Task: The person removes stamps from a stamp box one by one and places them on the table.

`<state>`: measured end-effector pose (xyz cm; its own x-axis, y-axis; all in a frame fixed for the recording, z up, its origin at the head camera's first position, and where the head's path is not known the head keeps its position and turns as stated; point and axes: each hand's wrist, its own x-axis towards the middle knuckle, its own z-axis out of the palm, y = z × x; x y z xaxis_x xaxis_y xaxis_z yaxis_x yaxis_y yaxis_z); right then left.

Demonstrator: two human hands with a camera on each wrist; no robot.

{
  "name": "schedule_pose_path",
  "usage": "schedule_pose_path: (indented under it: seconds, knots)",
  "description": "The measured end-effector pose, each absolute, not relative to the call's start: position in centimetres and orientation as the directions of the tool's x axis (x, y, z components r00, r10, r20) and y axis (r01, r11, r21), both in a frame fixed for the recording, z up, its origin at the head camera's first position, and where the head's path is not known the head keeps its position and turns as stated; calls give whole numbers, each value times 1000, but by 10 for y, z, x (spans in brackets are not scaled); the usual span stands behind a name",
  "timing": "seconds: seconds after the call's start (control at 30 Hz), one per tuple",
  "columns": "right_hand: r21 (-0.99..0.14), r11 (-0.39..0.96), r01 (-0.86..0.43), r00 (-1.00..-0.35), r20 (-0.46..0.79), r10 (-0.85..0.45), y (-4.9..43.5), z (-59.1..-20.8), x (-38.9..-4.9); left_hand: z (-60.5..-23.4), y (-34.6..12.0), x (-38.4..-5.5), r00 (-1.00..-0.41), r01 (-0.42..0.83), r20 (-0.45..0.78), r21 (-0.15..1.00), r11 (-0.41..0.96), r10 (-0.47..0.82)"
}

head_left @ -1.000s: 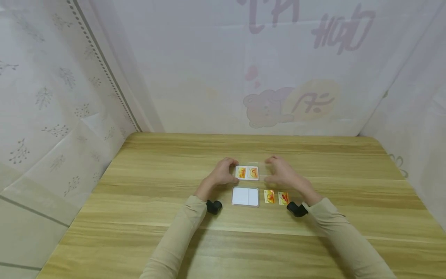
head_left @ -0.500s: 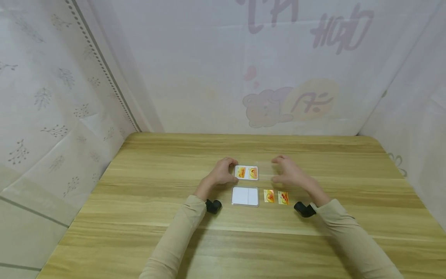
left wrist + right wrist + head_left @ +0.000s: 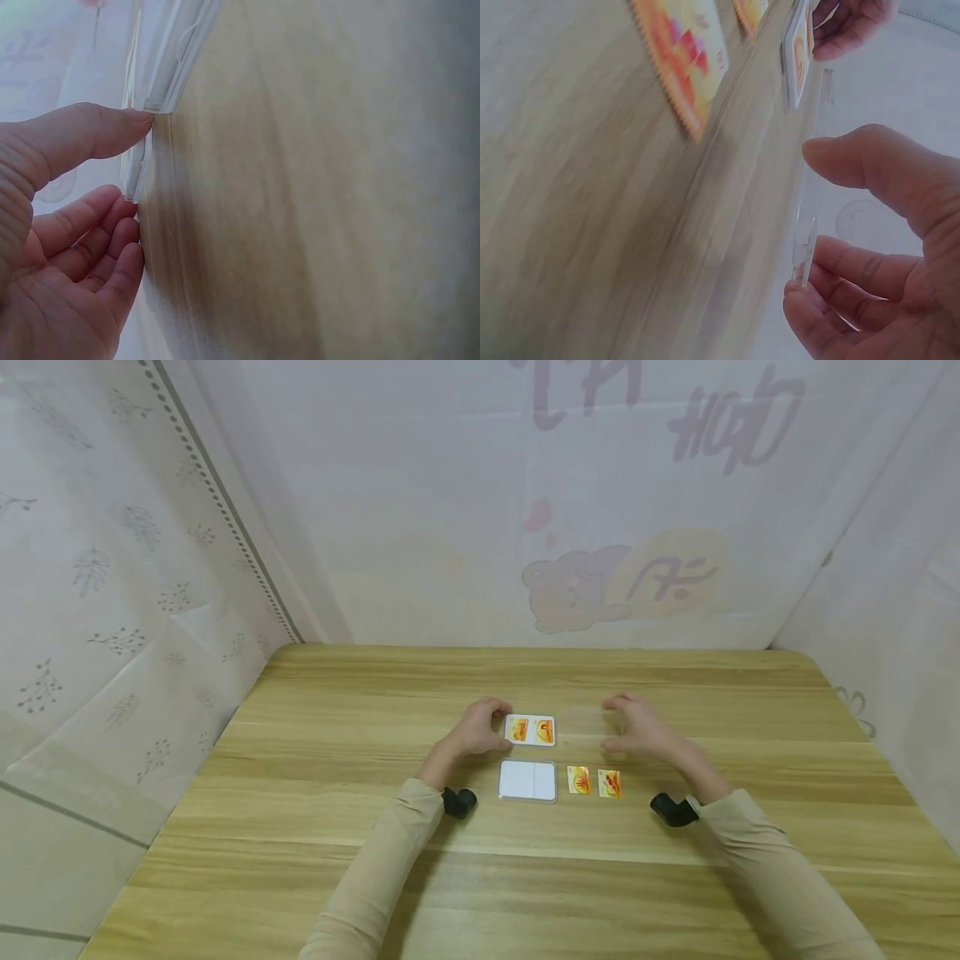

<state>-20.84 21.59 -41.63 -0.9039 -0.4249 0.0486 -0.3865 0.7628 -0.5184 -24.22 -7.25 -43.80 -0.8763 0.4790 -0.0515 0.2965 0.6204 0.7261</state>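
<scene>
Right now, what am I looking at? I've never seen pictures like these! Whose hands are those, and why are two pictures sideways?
No robot here: these are a person's bare left hand and right hand. The wide picture comes from a camera on their head, looking forward and down. The two sideways ones come from wrist cameras, which probably tilt along with the arms. On the wooden table lie two loose stamps and a near case that is white inside. The left hand holds the left end of a far case showing two more stamps. The right hand holds a thin clear plastic piece.
</scene>
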Motion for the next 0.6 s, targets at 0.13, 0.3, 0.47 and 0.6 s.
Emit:
schedule_pose_path:
  seconds: [0.13, 0.3, 0.47, 0.6]
  knots:
    - [-527, 763, -374, -907, 39, -418, 223, -417, -207, -439, -73, -242, -877, 297, -49, 727, 620, 477]
    - [-530, 761, -375, -910, 52, -412, 230, -419, -204, -438, -72, -241, -877, 303, -43, 723, 621, 478]
    - [-521, 753, -402, -902, 83, -425, 239, -422, -202, -437, -72, -240, -878, 307, -38, 721, 621, 478]
    - [-516, 748, -417, -896, 93, -435, 246, -425, -200, -438, -72, -240, -877, 318, -28, 713, 625, 479]
